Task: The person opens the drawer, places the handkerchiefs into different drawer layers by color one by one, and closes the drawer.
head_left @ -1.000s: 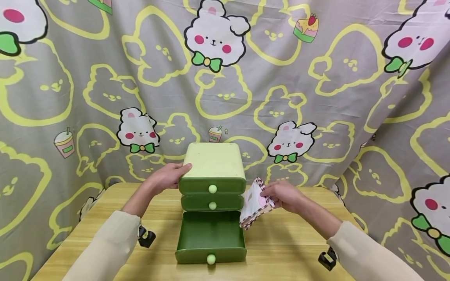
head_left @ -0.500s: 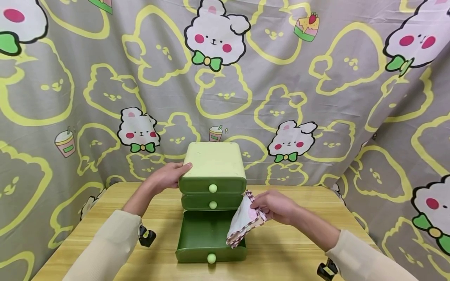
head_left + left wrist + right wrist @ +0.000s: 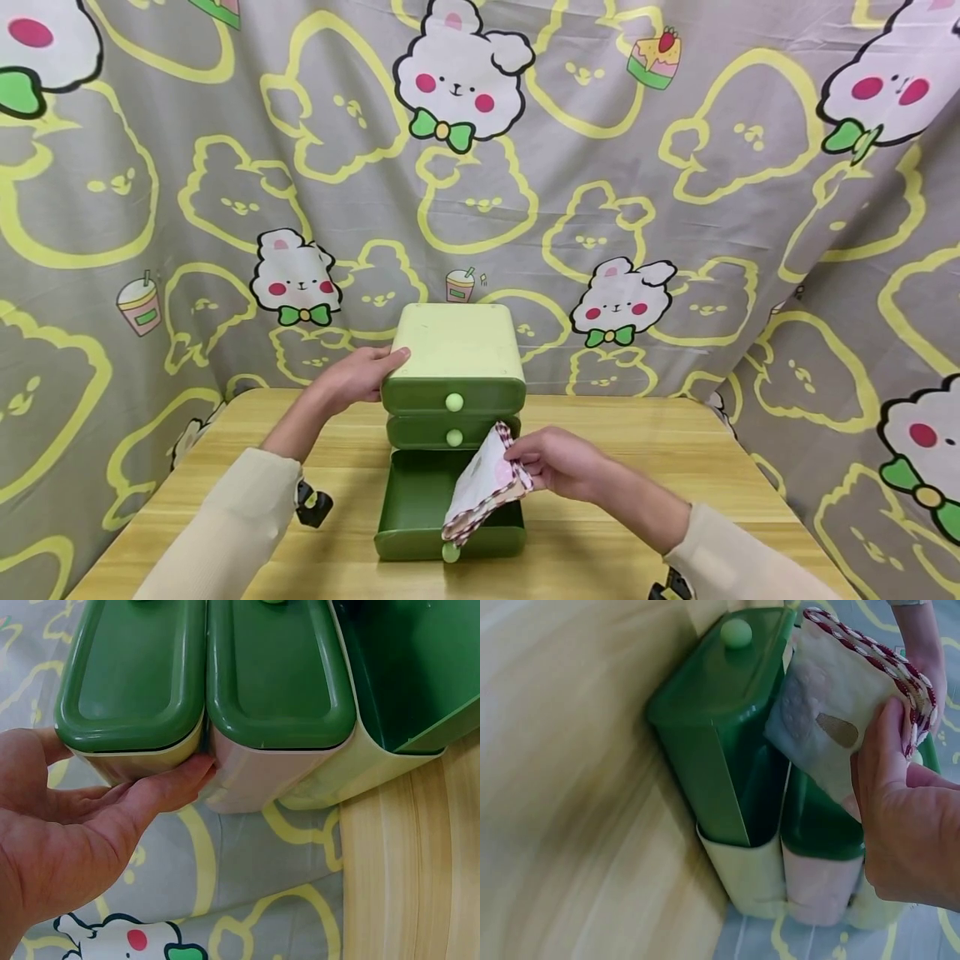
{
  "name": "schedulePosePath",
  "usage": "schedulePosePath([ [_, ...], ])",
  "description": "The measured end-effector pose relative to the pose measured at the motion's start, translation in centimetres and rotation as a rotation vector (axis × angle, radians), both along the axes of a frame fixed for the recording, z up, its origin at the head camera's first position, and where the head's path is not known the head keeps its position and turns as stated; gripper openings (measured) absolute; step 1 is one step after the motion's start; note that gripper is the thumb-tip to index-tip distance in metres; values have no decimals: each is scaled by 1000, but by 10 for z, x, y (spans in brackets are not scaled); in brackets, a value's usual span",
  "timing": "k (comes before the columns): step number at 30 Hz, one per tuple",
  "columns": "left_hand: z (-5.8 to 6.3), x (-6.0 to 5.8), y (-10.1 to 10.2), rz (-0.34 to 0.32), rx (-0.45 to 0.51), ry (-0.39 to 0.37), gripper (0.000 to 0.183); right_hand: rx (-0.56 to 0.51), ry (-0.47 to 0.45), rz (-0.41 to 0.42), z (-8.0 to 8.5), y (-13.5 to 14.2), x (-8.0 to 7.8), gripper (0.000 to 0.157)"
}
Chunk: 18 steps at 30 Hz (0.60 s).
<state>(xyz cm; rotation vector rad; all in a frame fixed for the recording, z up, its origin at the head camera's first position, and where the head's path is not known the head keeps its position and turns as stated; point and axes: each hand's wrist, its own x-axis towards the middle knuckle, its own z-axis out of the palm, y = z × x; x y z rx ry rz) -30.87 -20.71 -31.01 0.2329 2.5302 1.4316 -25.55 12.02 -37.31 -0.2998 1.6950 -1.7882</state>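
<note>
A small drawer unit (image 3: 459, 337) with a pale yellow-green top and green drawer fronts stands on the table. Its bottom drawer (image 3: 412, 492) is pulled out, while the upper two are closed. My left hand (image 3: 356, 379) grips the top tier at its left side, thumb over the top edge; the left wrist view shows the fingers wrapped about that tier's side. With my right hand (image 3: 562, 462) I pinch a folded white cloth (image 3: 480, 479) with a red-and-white checked border. The cloth hangs over the bottom drawer, overlapping its right part and front rim in the head view.
The unit stands on a light wooden table (image 3: 637, 533). Behind and beside it hangs a grey curtain (image 3: 480, 275) printed with bears and yellow outlines. Round light-green knobs (image 3: 453, 402) stick out from the drawer fronts.
My right hand has carried the cloth leftward and down, from beside the unit's right side to over the pulled-out drawer. The left hand has stayed in place.
</note>
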Motion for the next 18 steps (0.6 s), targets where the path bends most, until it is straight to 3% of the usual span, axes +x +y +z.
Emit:
schedulePosePath([
  [4, -1, 0, 0, 2, -3, 4, 65, -34, -19, -23, -8, -10, 3, 31],
  [13, -1, 1, 0, 5, 1, 1, 64, -64, -87, -120, -27, -27, 5, 11],
  [18, -1, 1, 0, 5, 7, -2, 64, -63, -107, -162, -39, -31, 6, 24],
])
